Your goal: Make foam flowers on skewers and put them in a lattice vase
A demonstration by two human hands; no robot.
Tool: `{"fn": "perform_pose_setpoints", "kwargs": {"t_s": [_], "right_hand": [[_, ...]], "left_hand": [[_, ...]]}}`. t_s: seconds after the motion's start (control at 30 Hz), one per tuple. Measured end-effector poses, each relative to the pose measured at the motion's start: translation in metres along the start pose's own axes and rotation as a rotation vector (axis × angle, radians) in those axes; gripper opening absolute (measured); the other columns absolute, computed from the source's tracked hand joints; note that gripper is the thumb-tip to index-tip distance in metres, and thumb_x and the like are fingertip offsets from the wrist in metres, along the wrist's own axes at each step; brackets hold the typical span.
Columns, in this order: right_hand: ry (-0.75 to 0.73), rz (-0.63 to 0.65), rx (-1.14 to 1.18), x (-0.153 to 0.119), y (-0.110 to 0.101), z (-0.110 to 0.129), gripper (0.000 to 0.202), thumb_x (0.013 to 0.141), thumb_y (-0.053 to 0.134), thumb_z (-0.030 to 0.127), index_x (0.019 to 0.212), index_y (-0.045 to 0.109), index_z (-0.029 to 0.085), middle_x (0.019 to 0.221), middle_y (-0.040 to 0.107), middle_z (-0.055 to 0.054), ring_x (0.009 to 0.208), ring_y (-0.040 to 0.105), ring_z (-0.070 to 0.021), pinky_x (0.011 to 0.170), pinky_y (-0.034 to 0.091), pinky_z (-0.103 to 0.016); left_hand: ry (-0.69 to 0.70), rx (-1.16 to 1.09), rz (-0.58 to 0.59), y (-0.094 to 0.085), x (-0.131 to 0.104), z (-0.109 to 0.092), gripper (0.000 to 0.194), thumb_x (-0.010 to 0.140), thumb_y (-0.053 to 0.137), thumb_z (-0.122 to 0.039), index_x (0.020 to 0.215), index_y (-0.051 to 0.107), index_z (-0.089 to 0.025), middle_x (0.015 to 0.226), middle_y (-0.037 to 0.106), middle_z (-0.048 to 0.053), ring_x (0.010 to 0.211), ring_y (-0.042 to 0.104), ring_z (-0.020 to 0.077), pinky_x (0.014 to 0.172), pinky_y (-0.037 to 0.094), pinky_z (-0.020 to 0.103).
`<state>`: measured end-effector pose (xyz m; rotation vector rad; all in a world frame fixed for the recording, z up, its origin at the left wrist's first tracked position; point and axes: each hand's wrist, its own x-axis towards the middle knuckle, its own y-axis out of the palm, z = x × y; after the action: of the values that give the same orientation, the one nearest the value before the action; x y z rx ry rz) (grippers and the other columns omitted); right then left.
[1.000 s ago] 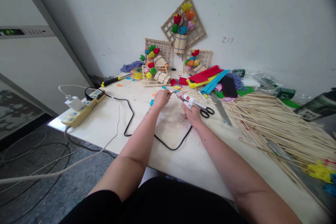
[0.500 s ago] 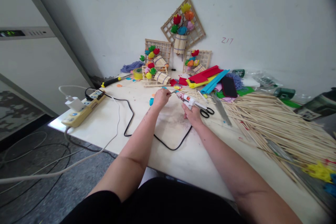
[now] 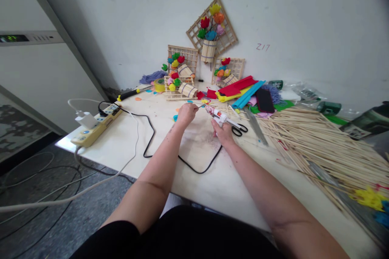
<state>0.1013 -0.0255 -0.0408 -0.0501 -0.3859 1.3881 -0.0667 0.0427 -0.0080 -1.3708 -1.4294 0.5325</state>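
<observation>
My right hand (image 3: 223, 132) is closed around a white hot glue gun (image 3: 222, 117), its nozzle end speckled red and pointing up-left. The black cord (image 3: 199, 172) loops across the table below my wrists. My left hand (image 3: 187, 114) is closed in a pinch on a thin dark stick (image 3: 199, 107), whose tip lies just left of the glue gun's nozzle. Whether the two touch is too small to tell. Black-handled scissors (image 3: 240, 130) lie beside my right hand. A small blue paper piece (image 3: 175, 117) sits left of my left hand.
Lattice panels with paper flowers (image 3: 212, 32) lean at the wall. Coloured paper rolls (image 3: 238, 88), a phone (image 3: 265, 100) and many thin wooden sticks (image 3: 322, 141) lie to the right. A power strip (image 3: 95, 126) and pliers-like yellow-black tool (image 3: 129, 94) are left.
The thin stick in my left hand has drawn slightly left, away from the nozzle, or turned so less of it shows. My right hand and the glue gun have barely moved.
</observation>
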Motion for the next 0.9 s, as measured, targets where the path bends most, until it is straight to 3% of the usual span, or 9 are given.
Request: {"fn": "perform_pose_setpoints", "kwargs": {"t_s": [0.9], "right_hand": [[0.05, 0.005, -0.089, 0.0003, -0.0008, 0.0041, 0.037, 0.07, 0.053, 0.054, 0.076, 0.059, 0.017, 0.04, 0.047, 0.003, 0.039, 0.05, -0.0143, 0.044, 0.046, -0.027]], "left_hand": [[0.014, 0.0, 0.001, -0.0005, -0.0003, -0.0007, 0.025, 0.082, 0.046, -0.024, 0.084, 0.07, -0.018, 0.087, 0.067, 0.007, 0.08, 0.057, 0.0162, 0.069, 0.039, 0.024]]}}
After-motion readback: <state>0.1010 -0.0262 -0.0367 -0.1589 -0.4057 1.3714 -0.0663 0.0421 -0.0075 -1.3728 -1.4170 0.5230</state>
